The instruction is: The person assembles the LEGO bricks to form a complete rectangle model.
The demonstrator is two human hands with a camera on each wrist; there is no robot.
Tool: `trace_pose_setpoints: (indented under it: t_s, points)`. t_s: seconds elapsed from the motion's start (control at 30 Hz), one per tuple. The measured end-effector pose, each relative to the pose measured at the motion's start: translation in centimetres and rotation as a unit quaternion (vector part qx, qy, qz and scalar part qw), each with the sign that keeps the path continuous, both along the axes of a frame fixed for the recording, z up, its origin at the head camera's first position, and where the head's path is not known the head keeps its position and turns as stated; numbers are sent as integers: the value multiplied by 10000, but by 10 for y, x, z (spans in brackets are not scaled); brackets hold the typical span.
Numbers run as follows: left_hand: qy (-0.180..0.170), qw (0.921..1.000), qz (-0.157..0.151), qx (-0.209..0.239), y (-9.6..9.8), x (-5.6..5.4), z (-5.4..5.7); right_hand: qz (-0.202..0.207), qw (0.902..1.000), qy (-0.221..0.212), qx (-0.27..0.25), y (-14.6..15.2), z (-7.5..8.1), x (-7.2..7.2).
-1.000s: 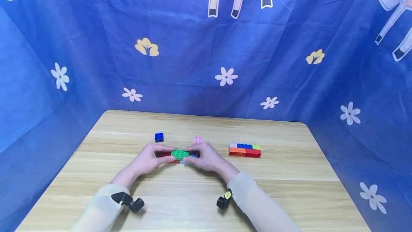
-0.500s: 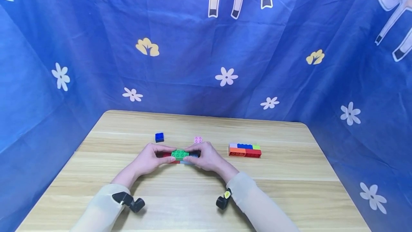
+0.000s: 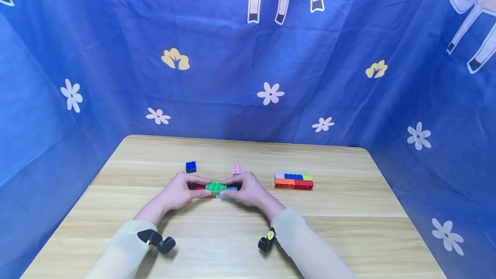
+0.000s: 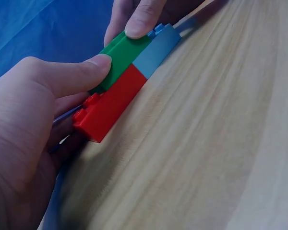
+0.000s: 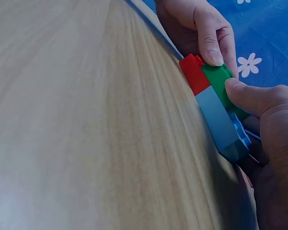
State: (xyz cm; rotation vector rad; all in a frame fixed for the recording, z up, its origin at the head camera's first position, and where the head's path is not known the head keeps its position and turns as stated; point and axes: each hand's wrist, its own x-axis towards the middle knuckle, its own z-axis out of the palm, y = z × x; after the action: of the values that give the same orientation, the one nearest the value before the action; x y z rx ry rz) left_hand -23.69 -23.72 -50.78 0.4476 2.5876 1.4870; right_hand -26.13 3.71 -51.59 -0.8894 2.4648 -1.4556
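Twice over, pinching a green brick [image 3: 215,187] between thumb and fingers: at one end with left hand [image 3: 177,192], at the other with right hand [image 3: 249,190]. Sits (studs up) across the join of a red brick [image 4: 113,108] and light blue brick [image 5: 218,117] on the table [image 3: 217,240].

Bright head view, dimmer wrist views

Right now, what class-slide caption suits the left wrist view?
Left fingers and right fingers grip a green brick bridging a red brick and a light-blue brick.
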Motion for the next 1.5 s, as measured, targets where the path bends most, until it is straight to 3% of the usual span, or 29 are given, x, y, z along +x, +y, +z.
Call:
trace_pose_setpoints:
  t_s: [0.67, 0.9, 1.23, 1.5]
  points:
    - [17, 9993, 323, -164, -2, 5, -7, 120, 9998, -142, -110, -3, -3, 0]
    - [255, 9994, 238, -76, -2, 6, -7, 288, 9996, -49, 41, -1, 1, 1]
    - [291, 9994, 161, 23, 2, 6, -5, 488, 9988, 38, 100, 3, 5, -2]
    - [232, 9996, 156, 41, 2, 6, -5, 441, 9984, -283, -233, 10, 12, -3]
